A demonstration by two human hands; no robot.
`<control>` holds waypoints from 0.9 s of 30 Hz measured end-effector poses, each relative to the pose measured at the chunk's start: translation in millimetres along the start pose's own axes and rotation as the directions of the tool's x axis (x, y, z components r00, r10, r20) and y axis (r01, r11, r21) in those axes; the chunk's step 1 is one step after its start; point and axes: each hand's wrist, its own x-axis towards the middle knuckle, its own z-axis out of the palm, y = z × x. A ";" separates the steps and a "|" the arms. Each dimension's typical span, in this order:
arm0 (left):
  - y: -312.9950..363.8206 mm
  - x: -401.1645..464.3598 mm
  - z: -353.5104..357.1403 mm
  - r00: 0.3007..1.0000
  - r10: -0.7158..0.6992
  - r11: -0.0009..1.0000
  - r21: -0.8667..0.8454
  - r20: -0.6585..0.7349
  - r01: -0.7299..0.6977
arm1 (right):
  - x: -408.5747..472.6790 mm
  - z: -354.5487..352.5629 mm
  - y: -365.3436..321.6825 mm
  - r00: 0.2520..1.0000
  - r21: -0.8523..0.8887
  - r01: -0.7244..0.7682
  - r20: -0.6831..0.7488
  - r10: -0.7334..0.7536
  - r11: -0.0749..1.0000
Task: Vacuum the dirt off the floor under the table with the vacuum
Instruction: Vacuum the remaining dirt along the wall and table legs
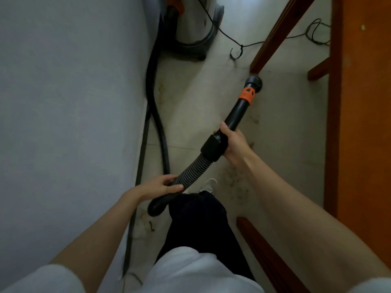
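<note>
Right hand (233, 145) grips the wand (237, 115) to aim its nozzle (253, 82) at the floor (190, 106) beside the worktop leg (273, 37) — left hand (163, 186), fingers curled, supports the hose (190, 173).

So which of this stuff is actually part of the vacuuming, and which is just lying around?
Part of the job:
- vacuum canister
- ribbed hose, held by the left hand
- black wand, gripped by the right hand
- nozzle
- dirt specks on the floor
- table leg

Just lying about:
- black power cord
- wall
</note>
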 end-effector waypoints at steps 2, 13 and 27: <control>7.6 6.1 2.4 1.000 0.002 1.000 0.003 -0.015 -0.002 | 6.8 -2.3 -3.8 1.000 -0.007 -0.001 0.012 0.001 1.000; 106.7 106.1 -71.4 0.887 0.090 0.976 -0.135 -0.453 -0.168 | 87.6 16.5 -19.2 0.988 -0.323 0.137 -0.021 -0.152 0.936; 186.3 404.6 -164.9 0.930 0.161 0.977 -0.076 -0.331 -0.197 | 344.8 -30.5 -15.6 0.944 -0.355 0.196 -0.185 -0.274 0.914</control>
